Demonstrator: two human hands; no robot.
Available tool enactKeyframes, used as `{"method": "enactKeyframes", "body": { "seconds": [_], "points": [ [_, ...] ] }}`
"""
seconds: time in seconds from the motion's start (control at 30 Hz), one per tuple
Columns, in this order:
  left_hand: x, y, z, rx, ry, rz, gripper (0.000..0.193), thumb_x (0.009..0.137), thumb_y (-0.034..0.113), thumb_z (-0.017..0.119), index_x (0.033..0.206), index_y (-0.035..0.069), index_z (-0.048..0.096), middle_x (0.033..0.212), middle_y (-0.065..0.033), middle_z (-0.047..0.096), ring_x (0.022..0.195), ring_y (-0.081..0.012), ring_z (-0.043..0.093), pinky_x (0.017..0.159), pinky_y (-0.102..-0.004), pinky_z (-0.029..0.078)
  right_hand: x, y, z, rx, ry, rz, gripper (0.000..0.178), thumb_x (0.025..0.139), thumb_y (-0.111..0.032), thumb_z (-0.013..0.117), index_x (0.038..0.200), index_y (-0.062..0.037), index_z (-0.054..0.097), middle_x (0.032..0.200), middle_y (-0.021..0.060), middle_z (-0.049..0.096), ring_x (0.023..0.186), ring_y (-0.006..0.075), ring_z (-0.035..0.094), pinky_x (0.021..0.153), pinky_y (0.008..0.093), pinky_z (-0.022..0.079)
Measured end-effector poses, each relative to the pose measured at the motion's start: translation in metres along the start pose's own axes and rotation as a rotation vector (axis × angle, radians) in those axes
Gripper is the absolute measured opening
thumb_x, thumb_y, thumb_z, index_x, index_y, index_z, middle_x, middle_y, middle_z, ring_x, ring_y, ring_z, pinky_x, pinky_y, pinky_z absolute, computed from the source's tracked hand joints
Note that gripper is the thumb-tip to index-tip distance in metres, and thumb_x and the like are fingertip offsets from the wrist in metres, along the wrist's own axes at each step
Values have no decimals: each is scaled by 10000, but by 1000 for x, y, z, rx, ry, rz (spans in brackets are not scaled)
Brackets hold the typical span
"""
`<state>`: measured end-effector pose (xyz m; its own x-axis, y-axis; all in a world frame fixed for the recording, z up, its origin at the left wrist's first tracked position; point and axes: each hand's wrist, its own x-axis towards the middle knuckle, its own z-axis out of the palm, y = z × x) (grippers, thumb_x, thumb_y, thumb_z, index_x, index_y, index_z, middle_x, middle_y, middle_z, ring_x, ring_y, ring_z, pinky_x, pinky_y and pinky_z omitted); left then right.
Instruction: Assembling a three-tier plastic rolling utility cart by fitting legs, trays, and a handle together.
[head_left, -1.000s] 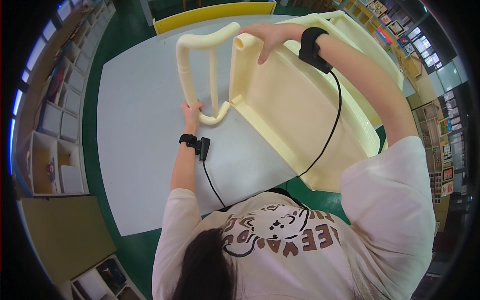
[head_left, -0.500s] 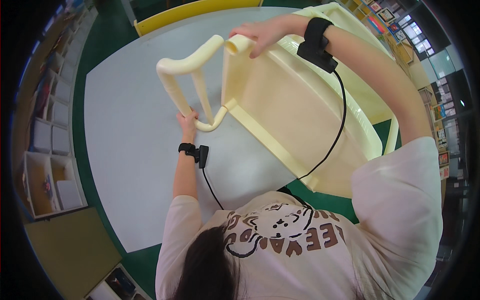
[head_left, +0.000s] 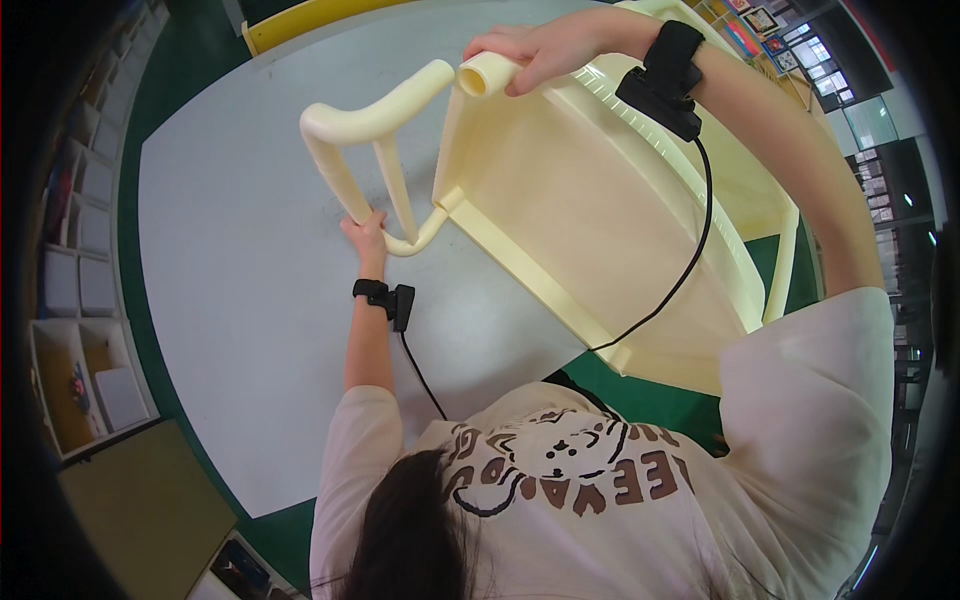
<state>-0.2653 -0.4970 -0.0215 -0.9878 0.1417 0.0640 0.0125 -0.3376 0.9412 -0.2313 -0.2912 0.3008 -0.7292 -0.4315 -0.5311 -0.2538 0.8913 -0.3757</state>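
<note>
A cream plastic tube frame (head_left: pixel 365 124), bent at its corners and crossed by a thinner bar, stands tilted over the table. My left hand (head_left: pixel 365 240) is wrapped round its lower left tube. Beside it rests a large cream plastic shelf-like body (head_left: pixel 590 190) with broad panels, tipped on its side. My right hand (head_left: pixel 545 48) grips the open round tube end (head_left: pixel 485 75) at the top of that body. The frame's upper end lies close to this tube opening with a small gap. Its lower end meets the socket at the body's lower corner.
Beneath is a white table (head_left: pixel 230 300) with a curved far edge. A yellow chair back or rail (head_left: pixel 320 22) stands beyond it. White cubby shelves (head_left: pixel 90 380) line the left, and a green floor (head_left: pixel 660 405) shows below. Black cables run from both wrist straps.
My view has shifted slightly, so the table and shelves sit a little further left. Both hands keep their grips, and the gap between the upper tube ends looks about the same.
</note>
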Motion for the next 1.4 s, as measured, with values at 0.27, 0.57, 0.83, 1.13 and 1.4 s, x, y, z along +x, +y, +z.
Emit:
{"method": "enactKeyframes", "body": {
  "seconds": [0.27, 0.57, 0.83, 1.13, 1.4],
  "points": [
    [2, 4, 2, -25, 44, 40, 126, 533, 37, 574, 522, -6, 456, 461, -35, 437, 398, -126, 419, 396, -253, 318, -10, -3, 11, 9, 12, 40, 575, 702, -253, 502, 1186, -39, 278, 1130, 197, 352, 1075, 301, 325, 909, 353, 255],
    [1, 1, 1, 111, 75, 91, 241, 600, 86, 634, 482, 8, 438, 439, -12, 415, 386, -95, 376, 376, -258, 279, -8, -7, 11, -24, 62, 150, 552, 696, -272, 482, 1200, -173, 283, 1117, 117, 321, 1082, 280, 303, 904, 370, 252],
    [4, 5, 9, 130, 55, 114, 270, 590, 106, 646, 466, -4, 433, 421, -15, 416, 374, -97, 369, 374, -265, 285, -7, 2, 8, -36, 56, 136, 554, 691, -269, 494, 1194, -155, 291, 1115, 119, 324, 1080, 276, 303, 904, 361, 251],
    [8, -2, 7, 178, 90, 92, 216, 609, 113, 645, 640, -3, 465, 559, -32, 459, 502, -122, 429, 462, -264, 354, -3, -10, 5, -86, 87, 73, 513, 696, -215, 516, 1157, -129, 308, 1091, 134, 343, 1058, 284, 319, 890, 369, 269],
    [-5, 44, 14, 184, -387, 293, 767, 597, 185, 663, 1193, 34, 205, 1091, -93, 338, 984, -196, 352, 833, -347, 311, -10, 0, 19, -35, 112, 146, 494, 711, -207, 520, 1152, -123, 315, 1112, 119, 338, 1070, 284, 300, 891, 372, 266]
  ]
}}
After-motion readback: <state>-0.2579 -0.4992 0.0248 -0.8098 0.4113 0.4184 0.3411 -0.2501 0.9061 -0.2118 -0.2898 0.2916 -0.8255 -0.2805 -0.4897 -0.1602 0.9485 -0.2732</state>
